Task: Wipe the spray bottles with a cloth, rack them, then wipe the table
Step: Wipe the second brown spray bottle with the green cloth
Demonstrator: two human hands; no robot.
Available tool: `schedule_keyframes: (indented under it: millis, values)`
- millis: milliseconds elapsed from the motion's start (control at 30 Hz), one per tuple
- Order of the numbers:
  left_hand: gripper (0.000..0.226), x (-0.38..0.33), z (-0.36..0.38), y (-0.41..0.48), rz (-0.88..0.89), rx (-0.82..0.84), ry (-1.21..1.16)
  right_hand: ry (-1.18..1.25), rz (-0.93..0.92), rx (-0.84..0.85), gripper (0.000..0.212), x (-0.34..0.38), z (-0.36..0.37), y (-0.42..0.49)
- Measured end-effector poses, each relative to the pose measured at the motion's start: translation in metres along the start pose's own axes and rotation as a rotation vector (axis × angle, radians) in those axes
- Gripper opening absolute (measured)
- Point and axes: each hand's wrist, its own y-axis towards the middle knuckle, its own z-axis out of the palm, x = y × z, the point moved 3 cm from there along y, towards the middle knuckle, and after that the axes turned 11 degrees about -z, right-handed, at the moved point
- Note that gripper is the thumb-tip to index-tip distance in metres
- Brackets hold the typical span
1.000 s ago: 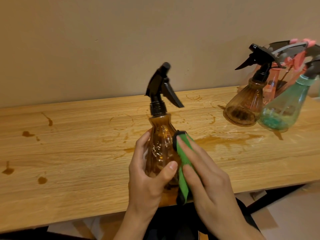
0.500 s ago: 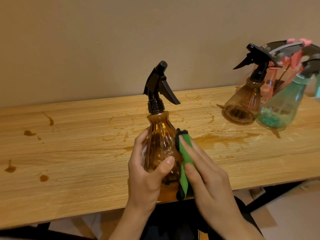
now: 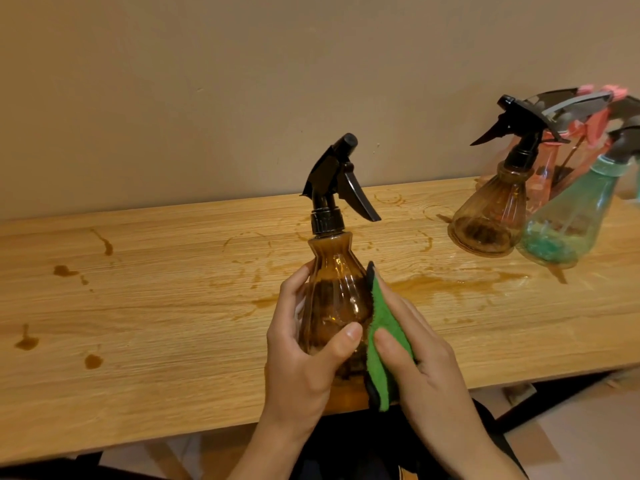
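The person held an amber spray bottle upright above the near edge of the wooden bench, in the middle of the view. The left hand gripped the bottle's body, its fingers curled round the left side and the thumb laid across the near face. The black trigger head stood above the hand with its lever pointing right. The right hand grasped a green cloth and pressed it flat against the bottle's right side, the thumb on the cloth's near face and the other fingers stretched along its outer side. The cloth's lower end hung just below the bottle's base.

At the far right end of the bench, three other spray bottles stood close together and appeared tilted: a second amber bottle with a black head, a teal bottle touching it on the right, and a pink bottle partly hidden behind both. Brown spills streaked the bench between the held bottle and that group, with ring marks behind and scattered brown drops toward the left end. A plain beige wall rose behind the bench.
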Motion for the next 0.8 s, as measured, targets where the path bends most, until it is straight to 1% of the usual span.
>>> schedule_keyframes:
  millis: [67, 133, 200, 300, 400, 500, 600, 633, 700, 800]
  values:
    - [0.078, 0.000, 0.001, 0.000, -0.002, 0.025, 0.004, 0.055, 0.038, -0.015, 0.043, -0.001, -0.002, 0.014]
    - [0.078, 0.000, 0.002, 0.000, -0.010, 0.033, -0.003, 0.023, 0.043, -0.020, 0.037, 0.002, -0.004, 0.028]
    - [0.076, 0.001, 0.001, 0.000, -0.026, 0.020, -0.031, -0.057, -0.016, 0.006, 0.042, 0.008, -0.004, 0.032]
    - [0.070, 0.004, -0.001, 0.001, -0.053, -0.004, -0.128, -0.256, -0.126, 0.069, 0.048, 0.012, 0.004, 0.011]
    - [0.073, 0.004, -0.001, 0.001, -0.055, 0.004, -0.138, -0.350, -0.144, 0.008, 0.048, 0.010, 0.006, -0.012]
    - [0.071, 0.002, 0.000, 0.001, -0.014, 0.046, -0.057, -0.266, -0.073, -0.051, 0.047, 0.012, 0.005, -0.002]
    - [0.065, 0.000, 0.002, 0.000, 0.011, 0.091, 0.011, -0.108, -0.004, -0.040, 0.038, 0.011, -0.003, 0.023]
    - [0.065, 0.000, 0.002, 0.000, 0.006, 0.093, 0.012, -0.088, -0.001, -0.022, 0.039, 0.013, -0.005, 0.029]
    - [0.066, 0.002, 0.001, 0.001, 0.000, 0.082, -0.001, -0.120, -0.045, 0.014, 0.045, 0.017, -0.005, 0.031]
    - [0.070, 0.005, -0.002, 0.001, -0.022, 0.032, -0.076, -0.250, -0.126, 0.058, 0.047, 0.016, 0.000, 0.007]
